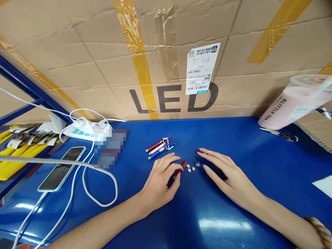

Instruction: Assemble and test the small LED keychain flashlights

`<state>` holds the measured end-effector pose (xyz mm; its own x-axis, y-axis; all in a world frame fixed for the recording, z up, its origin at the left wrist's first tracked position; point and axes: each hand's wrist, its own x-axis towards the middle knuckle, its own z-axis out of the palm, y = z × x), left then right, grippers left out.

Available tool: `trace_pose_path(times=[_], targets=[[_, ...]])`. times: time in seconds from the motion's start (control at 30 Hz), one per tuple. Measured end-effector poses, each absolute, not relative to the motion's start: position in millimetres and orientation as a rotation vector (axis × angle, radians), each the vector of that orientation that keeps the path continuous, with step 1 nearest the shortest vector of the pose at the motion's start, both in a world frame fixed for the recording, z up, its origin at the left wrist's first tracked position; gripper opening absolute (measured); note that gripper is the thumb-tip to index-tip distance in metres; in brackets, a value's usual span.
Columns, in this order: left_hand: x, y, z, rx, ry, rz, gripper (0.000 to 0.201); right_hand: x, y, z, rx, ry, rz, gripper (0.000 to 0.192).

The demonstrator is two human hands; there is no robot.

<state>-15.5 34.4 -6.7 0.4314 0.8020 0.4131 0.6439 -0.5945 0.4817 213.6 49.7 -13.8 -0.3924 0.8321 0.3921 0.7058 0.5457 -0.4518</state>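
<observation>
The left hand (162,180) pinches a small red torch body (178,172) on the bench (233,214), apparently mid-assembly; the right hand (228,176) lies spread flat, fingertips touching a red cap (197,151). Button cells (193,167) between the hands likely need picking up one by one

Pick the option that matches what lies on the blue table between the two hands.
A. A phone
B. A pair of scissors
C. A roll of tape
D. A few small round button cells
D: a few small silvery button cells lie on the blue table between the left hand, which holds a small red flashlight, and the right hand.
</observation>
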Motion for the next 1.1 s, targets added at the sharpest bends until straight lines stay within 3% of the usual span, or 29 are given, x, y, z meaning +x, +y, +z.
trace_pose_path(times=[0.13,0.4,1.1], targets=[[-16,34,-5,2.431,1.296,0.874,0.023,214,48,-11,-1.197,-2.203,0.244,0.040],[-18,31,0,2.576,1.176,0.811,0.056,211,41,3,-0.906,-2.351,-0.082,0.053],[-17,28,0,2.627,0.983,0.764,0.060,211,41,4,-0.784,-2.365,-0.169,0.050]])
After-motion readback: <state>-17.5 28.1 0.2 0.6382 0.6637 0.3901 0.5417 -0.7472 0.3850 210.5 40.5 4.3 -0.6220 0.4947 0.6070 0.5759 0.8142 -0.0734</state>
